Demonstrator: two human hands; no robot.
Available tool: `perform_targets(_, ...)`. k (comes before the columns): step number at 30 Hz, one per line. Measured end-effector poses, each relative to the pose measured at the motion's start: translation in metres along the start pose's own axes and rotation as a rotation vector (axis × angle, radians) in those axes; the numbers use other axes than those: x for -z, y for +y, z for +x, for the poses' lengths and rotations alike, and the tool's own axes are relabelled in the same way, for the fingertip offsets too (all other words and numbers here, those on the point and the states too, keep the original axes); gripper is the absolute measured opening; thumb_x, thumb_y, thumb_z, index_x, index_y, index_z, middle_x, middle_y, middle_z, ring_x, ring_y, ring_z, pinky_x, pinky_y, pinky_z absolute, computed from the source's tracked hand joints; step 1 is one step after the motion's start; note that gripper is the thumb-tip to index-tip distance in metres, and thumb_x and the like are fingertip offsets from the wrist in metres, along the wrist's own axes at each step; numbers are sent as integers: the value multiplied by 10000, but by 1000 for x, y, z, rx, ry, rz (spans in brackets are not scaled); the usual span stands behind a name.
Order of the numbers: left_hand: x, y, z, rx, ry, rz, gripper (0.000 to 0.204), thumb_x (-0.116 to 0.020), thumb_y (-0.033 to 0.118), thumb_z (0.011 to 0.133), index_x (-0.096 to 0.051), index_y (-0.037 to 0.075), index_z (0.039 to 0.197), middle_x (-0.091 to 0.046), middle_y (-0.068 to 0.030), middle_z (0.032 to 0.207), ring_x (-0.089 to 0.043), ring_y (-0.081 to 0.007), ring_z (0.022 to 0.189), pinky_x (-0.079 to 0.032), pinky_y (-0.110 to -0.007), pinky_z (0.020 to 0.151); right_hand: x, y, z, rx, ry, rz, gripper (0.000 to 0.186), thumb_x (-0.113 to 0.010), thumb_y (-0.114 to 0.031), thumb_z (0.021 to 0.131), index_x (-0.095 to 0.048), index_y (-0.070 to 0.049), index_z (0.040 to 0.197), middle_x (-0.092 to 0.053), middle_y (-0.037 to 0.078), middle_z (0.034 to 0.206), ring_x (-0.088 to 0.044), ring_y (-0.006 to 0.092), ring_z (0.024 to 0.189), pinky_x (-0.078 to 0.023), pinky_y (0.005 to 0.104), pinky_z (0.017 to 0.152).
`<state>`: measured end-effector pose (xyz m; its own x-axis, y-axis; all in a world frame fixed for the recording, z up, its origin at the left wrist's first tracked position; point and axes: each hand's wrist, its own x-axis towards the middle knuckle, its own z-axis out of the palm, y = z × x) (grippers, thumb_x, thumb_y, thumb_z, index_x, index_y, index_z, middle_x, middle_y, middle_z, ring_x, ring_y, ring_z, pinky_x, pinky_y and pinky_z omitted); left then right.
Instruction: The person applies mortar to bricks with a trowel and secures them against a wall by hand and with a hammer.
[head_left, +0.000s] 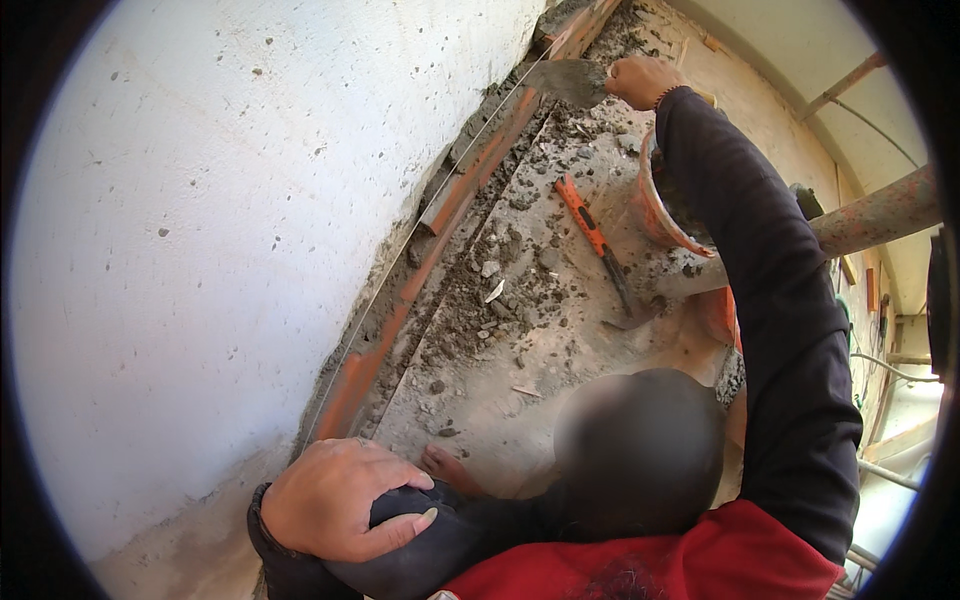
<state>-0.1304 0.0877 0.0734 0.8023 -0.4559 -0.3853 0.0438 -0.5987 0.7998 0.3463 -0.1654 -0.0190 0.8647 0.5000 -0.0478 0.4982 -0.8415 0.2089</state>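
At the top centre, my right hand (645, 82) is closed round the handle of a trowel. The trowel's grey, mortar-smeared blade (568, 82) points left over the row of red bricks (482, 165) along the wall's foot; the handle is mostly hidden by my fingers. My left hand (345, 497) rests on my dark-clad leg at the lower left, holding nothing, thumb apart from the fingers. A thin string (395, 262) runs close to the white wall above the bricks. Mortar (468, 150) fills the gap between bricks and wall in places.
A hammer (597, 235) with an orange and black handle lies on the rubble-strewn floor. Right of it stands an orange bucket (655, 215), partly behind my right arm. A thick pipe (880, 215) crosses at right. A bare foot (452, 468) and a blurred dark rounded shape (640, 435) show below.
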Motion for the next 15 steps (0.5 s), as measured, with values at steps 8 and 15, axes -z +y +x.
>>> perform_targets(8,3,2,1,21,-28,-7,330,-696,311,821,-710,45,1016,-712,-160,923,-667,-365,870,-532,-424,759,-25,19,18,45,-67,-18,372,-524,-331,911,-711,-68,1095,-689,180,1144,-659,345,1076,-530,468,888)
perform_targets(15,4,3,2,26,-41,-3,332,-700,305,823,-710,45,1029,-713,-162,946,-666,-364,887,-529,-422,782,-79,-22,-6,-108,-261,741,261,-517,-190,945,-619,12,1074,-632,178,763,-665,363,695,-556,452,675)
